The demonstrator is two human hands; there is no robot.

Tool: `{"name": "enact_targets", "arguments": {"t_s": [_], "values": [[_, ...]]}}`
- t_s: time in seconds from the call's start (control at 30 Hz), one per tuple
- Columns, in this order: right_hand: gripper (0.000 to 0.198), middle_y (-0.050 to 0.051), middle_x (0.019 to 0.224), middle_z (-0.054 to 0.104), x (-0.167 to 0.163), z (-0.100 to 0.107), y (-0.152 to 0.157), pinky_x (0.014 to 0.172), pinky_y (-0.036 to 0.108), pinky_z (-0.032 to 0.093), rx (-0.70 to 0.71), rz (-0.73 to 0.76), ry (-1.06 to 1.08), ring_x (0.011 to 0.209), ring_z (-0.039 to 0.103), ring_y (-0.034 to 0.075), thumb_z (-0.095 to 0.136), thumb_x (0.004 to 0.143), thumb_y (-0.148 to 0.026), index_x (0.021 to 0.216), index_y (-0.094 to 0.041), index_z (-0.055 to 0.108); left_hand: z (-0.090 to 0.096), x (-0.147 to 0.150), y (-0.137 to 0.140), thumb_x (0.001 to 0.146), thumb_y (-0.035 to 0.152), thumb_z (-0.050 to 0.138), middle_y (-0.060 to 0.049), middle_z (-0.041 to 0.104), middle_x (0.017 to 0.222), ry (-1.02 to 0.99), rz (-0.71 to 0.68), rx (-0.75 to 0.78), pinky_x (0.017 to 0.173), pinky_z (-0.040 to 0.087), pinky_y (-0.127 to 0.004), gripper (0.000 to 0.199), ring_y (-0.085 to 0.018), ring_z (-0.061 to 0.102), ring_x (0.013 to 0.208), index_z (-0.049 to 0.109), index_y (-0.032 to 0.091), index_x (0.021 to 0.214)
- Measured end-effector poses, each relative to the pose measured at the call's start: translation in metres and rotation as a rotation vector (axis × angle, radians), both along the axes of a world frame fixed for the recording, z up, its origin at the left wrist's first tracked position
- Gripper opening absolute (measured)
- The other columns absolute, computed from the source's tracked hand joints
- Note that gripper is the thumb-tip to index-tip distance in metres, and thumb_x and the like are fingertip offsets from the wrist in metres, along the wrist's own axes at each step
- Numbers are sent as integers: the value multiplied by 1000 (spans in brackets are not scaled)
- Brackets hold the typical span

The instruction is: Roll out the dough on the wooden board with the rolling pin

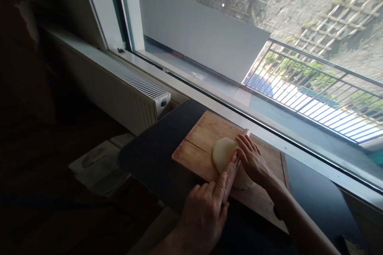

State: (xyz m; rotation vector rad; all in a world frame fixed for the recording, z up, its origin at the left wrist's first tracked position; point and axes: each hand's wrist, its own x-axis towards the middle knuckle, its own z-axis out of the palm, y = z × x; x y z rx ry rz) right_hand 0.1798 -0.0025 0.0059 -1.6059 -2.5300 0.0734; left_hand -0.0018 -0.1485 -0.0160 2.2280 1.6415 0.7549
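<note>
A rolling pin point(230, 179) with a red marking lies slantwise across a flattened round of dough point(223, 153) on a wooden board point(199, 137). My left hand point(206, 207) is closed around the pin's near end, its index finger stretched along the top. Over the far part of the pin, my right hand point(253, 161) holds it from above, fingers draped across and the thumb near the red marking. Dough shows on both sides of the pin; the strip beneath it is hidden.
The board rests on a dark table point(155, 143) with a rounded corner. A white radiator point(140, 107) stands beyond its left side, along a large window. Papers or a flat pale object point(95, 167) lie lower at the left. Outside is a metal railing point(323, 83).
</note>
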Motion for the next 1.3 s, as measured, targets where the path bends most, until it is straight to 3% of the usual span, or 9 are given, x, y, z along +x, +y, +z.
{"name": "enact_targets", "arguments": {"t_s": [0.17, 0.33, 0.43, 0.67, 0.77, 0.93, 1.03, 1.23, 1.3], "values": [[53, 2, 149, 26, -66, 7, 28, 112, 42, 9, -32, 64, 12, 140, 7, 20, 15, 96, -44, 141, -22, 33, -4, -19, 8, 90, 32, 38, -7, 66, 92, -39, 129, -1, 72, 48, -37, 42, -20, 61, 78, 43, 13, 128], [60, 6, 148, 30, -132, 15, 49, 112, 43, 12, -40, 93, -3, 139, 13, 23, 20, 94, -50, 141, -15, 31, 1, -31, 12, 92, 34, 34, -7, 65, 94, -34, 187, -23, 75, 48, -37, 43, -21, 61, 82, 41, 15, 130], [59, 5, 148, 30, -115, 12, 42, 112, 43, 11, -31, 63, 23, 139, 11, 23, 17, 94, -49, 141, -15, 32, 5, -23, 7, 91, 35, 36, -7, 65, 95, -33, 159, -46, 75, 48, -38, 46, -22, 61, 83, 38, 14, 132], [58, 3, 153, 12, 5, -3, 2, 112, 44, 16, -100, -80, 91, 140, 7, 21, 16, 94, -48, 145, -20, 22, 1, 11, -9, 86, 27, 46, -8, 64, 95, -66, -54, -53, 73, 48, -36, 59, -20, 59, 80, 26, 13, 140], [58, 4, 153, 9, -2, -4, 4, 112, 44, 15, -118, -86, 109, 140, 4, 21, 16, 94, -47, 144, -19, 24, -1, 9, -10, 86, 30, 46, -9, 64, 94, -89, -49, -81, 73, 49, -36, 56, -21, 60, 80, 32, 11, 137], [57, 6, 153, 14, -79, 4, 24, 113, 42, 10, -90, 22, 87, 140, 2, 19, 24, 93, -40, 144, -16, 25, -4, -23, -10, 88, 30, 44, -7, 65, 99, -124, 57, -134, 79, 48, -34, 42, -20, 61, 87, 46, 17, 128], [64, 11, 152, 15, -99, 12, 15, 113, 41, 9, -49, -35, 43, 140, 5, 23, 34, 89, -40, 143, -8, 24, 3, -51, -1, 86, 33, 48, -5, 64, 101, -89, 147, -113, 78, 48, -31, 38, -19, 61, 87, 51, 21, 122], [80, 15, 151, 15, -48, 14, -68, 110, 43, 24, -35, -88, -18, 138, 15, 27, 47, 83, -44, 146, -10, 12, 45, -60, 68, 92, 27, 34, -7, 63, 104, 0, 238, 133, 82, 47, -29, 33, -17, 61, 92, 55, 18, 115], [73, 16, 149, 22, -23, 7, -91, 109, 44, 27, -9, -93, -47, 137, 18, 28, 47, 83, -38, 145, -11, 19, 58, -33, 99, 93, 23, 27, -10, 63, 106, 37, 89, 211, 87, 45, -32, 36, -17, 60, 96, 55, 12, 114]]}}
